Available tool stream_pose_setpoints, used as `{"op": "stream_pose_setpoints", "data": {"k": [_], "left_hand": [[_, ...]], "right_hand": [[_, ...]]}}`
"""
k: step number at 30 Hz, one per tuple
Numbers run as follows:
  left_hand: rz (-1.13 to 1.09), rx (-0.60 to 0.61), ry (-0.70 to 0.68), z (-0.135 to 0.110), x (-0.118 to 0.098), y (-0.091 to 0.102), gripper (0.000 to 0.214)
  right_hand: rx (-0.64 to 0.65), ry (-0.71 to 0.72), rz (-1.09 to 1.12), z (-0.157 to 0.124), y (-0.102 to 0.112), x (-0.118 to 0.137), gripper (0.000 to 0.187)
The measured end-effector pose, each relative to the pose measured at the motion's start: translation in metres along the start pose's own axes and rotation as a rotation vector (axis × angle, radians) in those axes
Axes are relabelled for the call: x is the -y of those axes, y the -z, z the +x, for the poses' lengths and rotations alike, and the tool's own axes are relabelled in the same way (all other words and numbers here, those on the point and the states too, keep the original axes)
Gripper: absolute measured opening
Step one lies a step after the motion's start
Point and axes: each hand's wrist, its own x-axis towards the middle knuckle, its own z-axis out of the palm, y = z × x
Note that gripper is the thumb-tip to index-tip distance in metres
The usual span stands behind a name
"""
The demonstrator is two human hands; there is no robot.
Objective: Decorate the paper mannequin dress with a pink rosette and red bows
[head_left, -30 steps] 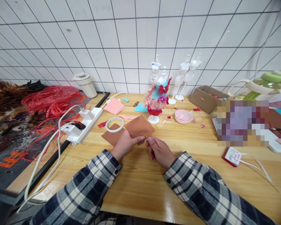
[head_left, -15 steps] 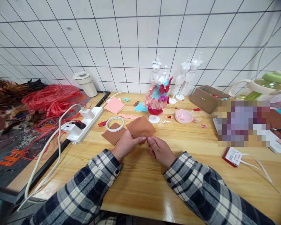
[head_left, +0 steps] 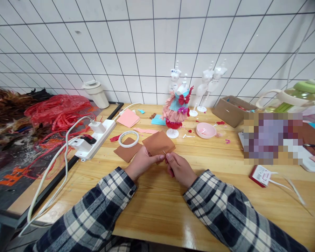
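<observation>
**Brown sheet pinched over a wooden bench**

Brown and matte, the sheet is a soft-looking square held just above the table, near its front middle. The left hand clamps the sheet's near edge between thumb and fingertips. The right hand is closed, its thumb and forefinger pressed together on a thin pin whose tip stands at that same edge, touching the left fingertips.

A second brown sheet lies flat just left, with a white tape ring resting partly on it. The table is glossy, pale, grained wood.

Behind the sheets stands a small mannequin in a layered pink, blue and red paper dress on a round white base; bare white mannequins stand against the tiled wall. A shallow pink bowl holds small pale scraps. An open cardboard box to the right shows red bits inside. A white power strip lies to the left.
</observation>
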Motion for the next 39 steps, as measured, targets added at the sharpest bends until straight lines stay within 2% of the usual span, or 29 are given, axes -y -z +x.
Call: {"op": "stream_pose_setpoints", "data": {"k": [7,20,29,39], "left_hand": [[0.032,-0.021,-0.002,-0.002,-0.005,-0.004,0.043],[0.003,-0.006,0.009,-0.003,-0.008,-0.005,0.047],[-0.101,0.053,-0.052,-0.001,0.0,0.006,0.045],[-0.026,-0.073,-0.024,0.003,0.002,0.004,0.046]], "right_hand": [[-0.005,-0.03,0.004,0.001,0.0,0.002,0.036],[-0.006,-0.035,-0.007,-0.001,0.002,0.006,0.04],[-0.017,-0.015,0.014,0.0,0.001,0.002,0.04],[0.005,-0.031,0.014,-0.001,0.001,0.004,0.043]]}}
